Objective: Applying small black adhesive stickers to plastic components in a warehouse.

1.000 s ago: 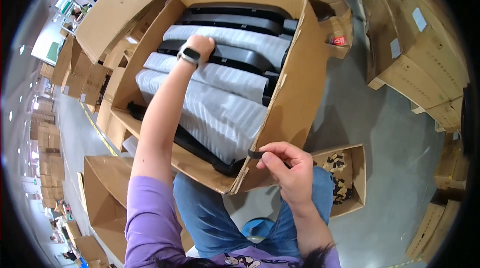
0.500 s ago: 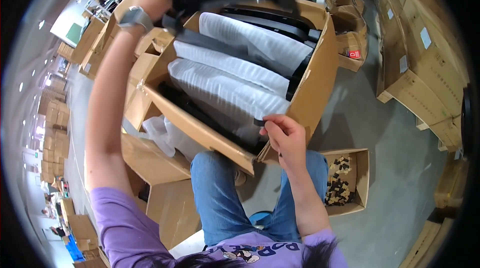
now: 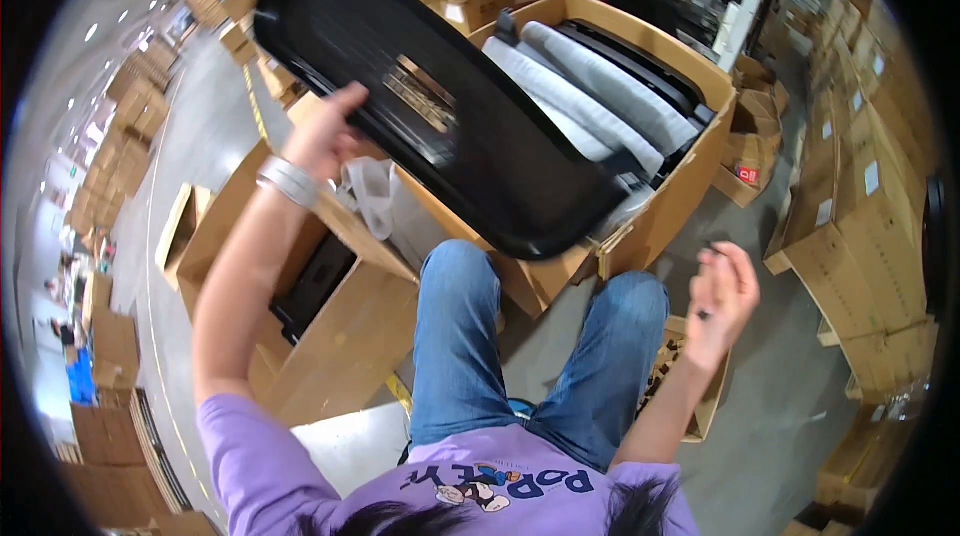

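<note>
My left hand [image 3: 325, 131] grips the near edge of a long black plastic panel [image 3: 470, 136] and holds it tilted in the air over a large open cardboard box [image 3: 680, 206]. Inside the box lie more black panels wrapped in white foam sleeves [image 3: 600, 96]. My right hand [image 3: 720, 301] hangs in the air to the right of my knee, away from the box, with its fingers loosely curled. A small dark piece [image 3: 712, 248] is pinched at its fingertips.
A lower open carton [image 3: 310, 286] with a black part inside stands to my left, with a crumpled plastic bag [image 3: 375, 191] on its edge. A small box of little parts [image 3: 690, 386] sits by my right leg. Stacked cartons [image 3: 860, 236] line the right side, over grey floor.
My left hand has pulled the black panel up out of the box and swung it left. My right hand has let go of the box's edge and dropped to the right.
</note>
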Available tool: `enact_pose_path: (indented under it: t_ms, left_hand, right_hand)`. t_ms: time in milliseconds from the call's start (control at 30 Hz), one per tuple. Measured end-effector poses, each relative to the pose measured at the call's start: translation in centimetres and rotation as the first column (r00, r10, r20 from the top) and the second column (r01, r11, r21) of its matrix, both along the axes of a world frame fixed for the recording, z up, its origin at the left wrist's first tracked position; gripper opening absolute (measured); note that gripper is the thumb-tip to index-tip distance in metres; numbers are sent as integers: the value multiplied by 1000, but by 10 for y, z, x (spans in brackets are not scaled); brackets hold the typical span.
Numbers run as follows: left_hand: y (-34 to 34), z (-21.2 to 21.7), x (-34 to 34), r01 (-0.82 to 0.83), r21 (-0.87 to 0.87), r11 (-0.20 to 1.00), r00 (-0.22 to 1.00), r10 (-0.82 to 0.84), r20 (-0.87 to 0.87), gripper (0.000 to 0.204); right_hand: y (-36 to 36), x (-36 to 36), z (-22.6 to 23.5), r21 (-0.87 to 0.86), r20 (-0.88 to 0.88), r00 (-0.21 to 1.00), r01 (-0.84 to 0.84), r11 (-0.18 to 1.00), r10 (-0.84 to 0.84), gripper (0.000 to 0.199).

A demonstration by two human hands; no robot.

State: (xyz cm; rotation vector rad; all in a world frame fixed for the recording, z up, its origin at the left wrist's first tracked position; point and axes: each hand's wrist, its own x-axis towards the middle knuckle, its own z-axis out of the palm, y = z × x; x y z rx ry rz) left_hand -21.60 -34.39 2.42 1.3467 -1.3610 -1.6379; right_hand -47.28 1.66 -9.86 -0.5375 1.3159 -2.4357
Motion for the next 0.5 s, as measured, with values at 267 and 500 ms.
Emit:
enact_pose_path:
  t_ms: [267, 500]
  left_hand:
    - [129, -135, 13, 152, 388, 909, 973, -206, 103, 35]
    - [172, -179, 33, 269, 401, 876, 935, -338, 111, 38]
  right_hand:
    - [74, 9, 14, 23, -157, 980, -116, 993, 118, 21]
    - [43, 57, -23, 652, -143, 938, -152, 743, 317, 20]
